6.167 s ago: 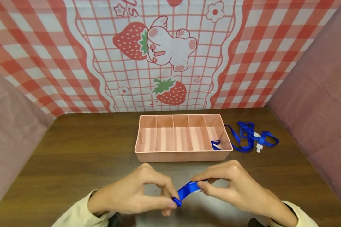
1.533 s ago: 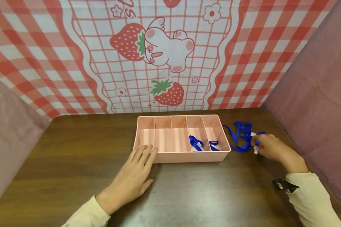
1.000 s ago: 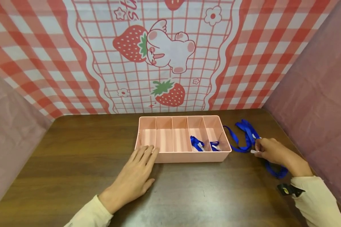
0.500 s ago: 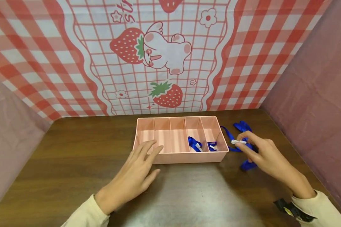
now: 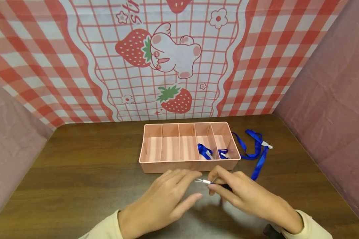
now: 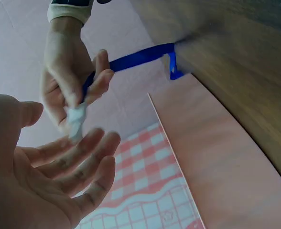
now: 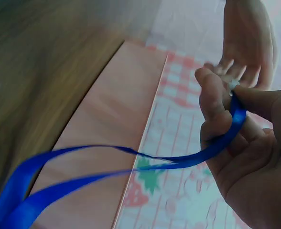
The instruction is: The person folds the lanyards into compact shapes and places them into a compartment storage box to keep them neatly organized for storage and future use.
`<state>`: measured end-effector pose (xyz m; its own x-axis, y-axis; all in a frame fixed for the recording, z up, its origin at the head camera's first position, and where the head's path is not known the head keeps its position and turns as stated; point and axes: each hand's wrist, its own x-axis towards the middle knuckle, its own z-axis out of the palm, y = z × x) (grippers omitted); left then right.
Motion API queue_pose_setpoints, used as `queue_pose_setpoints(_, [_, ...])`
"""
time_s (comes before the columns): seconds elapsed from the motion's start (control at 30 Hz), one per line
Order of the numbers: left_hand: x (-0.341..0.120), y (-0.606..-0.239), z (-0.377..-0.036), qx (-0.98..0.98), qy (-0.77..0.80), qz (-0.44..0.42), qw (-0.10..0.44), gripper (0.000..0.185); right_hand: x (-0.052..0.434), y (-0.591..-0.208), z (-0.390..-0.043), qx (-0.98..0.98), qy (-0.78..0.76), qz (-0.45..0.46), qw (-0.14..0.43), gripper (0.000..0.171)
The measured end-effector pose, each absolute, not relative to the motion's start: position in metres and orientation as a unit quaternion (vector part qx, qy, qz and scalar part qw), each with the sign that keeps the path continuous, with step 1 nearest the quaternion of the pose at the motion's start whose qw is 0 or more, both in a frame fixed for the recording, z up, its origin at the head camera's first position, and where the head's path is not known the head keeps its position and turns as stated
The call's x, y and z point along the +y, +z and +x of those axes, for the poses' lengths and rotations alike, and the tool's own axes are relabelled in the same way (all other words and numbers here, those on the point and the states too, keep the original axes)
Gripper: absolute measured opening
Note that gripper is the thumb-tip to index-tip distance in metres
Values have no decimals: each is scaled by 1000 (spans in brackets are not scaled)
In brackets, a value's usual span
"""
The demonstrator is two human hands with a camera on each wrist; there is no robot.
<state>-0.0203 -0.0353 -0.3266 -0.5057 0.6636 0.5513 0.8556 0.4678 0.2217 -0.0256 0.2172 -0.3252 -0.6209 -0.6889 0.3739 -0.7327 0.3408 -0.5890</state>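
Two hands meet over the dark wooden tabletop, just in front of the pink plastic five-compartment tray. Two small folded blue lanyards lie in its two rightmost compartments. Beside the tray's right end, a long blue ribbon lanyard trails across the wood to the right hand, whose fingers pinch its white clip end. Facing it, the left hand hovers with fingers spread and relaxed, gripping nothing.
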Motion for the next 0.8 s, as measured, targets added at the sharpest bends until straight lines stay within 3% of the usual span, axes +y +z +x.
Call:
queue_pose_setpoints(0.13, [-33, -329, -20, -824, -233, -474, 205, 18, 201, -326, -22, -817, 358, 452, 28, 15])
queue_pose_setpoints(0.33, [-39, -330, -21, -811, -238, -486, 221, 18, 194, -327, -22, -827, 351, 439, 11, 10])
queue_pose_setpoints(0.8, [-53, -320, -24, -805, -309, -493, 112, 13, 198, -325, -22, -809, 400, 431, -22, 17])
